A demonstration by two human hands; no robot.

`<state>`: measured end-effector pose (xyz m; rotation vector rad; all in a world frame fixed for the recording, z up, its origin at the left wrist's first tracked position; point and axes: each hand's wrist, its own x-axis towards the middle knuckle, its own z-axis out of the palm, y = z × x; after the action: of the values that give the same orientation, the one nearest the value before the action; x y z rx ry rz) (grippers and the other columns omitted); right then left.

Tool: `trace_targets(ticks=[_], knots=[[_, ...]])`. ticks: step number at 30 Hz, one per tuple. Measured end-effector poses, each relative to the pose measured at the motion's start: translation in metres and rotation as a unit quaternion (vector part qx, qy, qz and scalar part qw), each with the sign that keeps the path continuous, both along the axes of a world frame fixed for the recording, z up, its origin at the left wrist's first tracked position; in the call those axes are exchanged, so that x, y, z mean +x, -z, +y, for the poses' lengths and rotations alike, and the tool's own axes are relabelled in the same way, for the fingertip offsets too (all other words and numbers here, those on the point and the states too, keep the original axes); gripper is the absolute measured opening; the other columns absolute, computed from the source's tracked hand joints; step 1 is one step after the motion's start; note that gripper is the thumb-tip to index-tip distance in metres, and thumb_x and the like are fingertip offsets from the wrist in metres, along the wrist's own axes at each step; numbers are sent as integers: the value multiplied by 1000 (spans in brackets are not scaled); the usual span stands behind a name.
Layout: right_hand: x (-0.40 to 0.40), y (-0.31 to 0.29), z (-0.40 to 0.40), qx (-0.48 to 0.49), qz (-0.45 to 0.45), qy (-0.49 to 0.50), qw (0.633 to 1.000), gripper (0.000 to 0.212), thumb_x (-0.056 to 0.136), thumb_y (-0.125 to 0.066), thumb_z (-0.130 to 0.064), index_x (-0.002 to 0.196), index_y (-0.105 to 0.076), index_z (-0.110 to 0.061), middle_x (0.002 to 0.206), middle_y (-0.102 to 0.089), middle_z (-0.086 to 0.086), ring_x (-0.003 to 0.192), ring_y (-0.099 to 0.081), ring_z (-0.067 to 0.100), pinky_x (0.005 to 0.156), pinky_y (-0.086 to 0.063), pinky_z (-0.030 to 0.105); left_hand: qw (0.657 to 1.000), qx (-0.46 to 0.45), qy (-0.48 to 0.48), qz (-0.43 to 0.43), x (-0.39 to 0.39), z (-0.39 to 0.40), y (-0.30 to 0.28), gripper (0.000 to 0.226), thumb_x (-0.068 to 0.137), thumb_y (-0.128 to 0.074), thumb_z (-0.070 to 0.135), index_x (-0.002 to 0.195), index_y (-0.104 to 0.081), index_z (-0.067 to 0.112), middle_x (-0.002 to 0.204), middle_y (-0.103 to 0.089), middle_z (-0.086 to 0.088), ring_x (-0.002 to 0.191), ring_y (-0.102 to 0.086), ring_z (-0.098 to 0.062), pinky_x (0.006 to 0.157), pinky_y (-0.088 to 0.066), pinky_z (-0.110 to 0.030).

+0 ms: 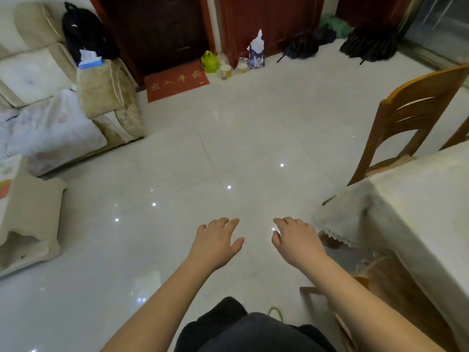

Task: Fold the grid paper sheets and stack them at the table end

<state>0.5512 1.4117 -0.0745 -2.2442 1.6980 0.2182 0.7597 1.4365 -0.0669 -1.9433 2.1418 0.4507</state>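
Note:
No grid paper sheet shows in the head view. My left hand point(217, 241) and my right hand point(295, 241) are stretched out side by side over the glossy white floor, palms down, fingers apart, nothing in either. The table point(411, 199), under a cream cloth with a lace edge, stands to my right; its near corner is just right of my right hand, and only part of its top is in view.
A wooden chair point(406, 118) stands at the table's far side. A beige sofa point(76, 102) with cushions fills the left. A low cloth-covered stool point(28, 214) sits at the left edge. Bags and a red doormat point(175, 81) lie by the dark doors.

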Motion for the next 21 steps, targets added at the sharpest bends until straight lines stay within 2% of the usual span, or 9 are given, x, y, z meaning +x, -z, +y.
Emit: trace_targets(ticks=[8, 13, 21], knots=[[32, 7, -112, -4, 17, 34, 999, 44, 99, -32, -38, 136, -45, -20, 132, -54, 3, 119, -51, 25, 95, -39, 37, 998, -18, 34, 45, 38, -137, 22, 56, 96, -36, 54, 145, -35, 27, 146, -42, 2, 131, -42, -18, 102, -37, -38], [55, 0, -198, 1, 37, 66, 997, 44, 98, -33, -35, 138, -44, -19, 134, -53, 4, 119, -50, 26, 96, -40, 38, 994, -6, 88, 61, 56, -221, 26, 56, 95, -38, 54, 144, -37, 27, 145, -42, 1, 131, -42, -19, 102, -37, -39], [41, -5, -279, -4, 35, 175, 984, 44, 98, -31, -35, 136, -46, -18, 130, -56, 5, 113, -54, 25, 93, -42, 37, 979, -10, 192, 66, 37, -353, 21, 55, 95, -37, 54, 143, -37, 27, 145, -43, 2, 130, -42, -18, 102, -35, -38]])
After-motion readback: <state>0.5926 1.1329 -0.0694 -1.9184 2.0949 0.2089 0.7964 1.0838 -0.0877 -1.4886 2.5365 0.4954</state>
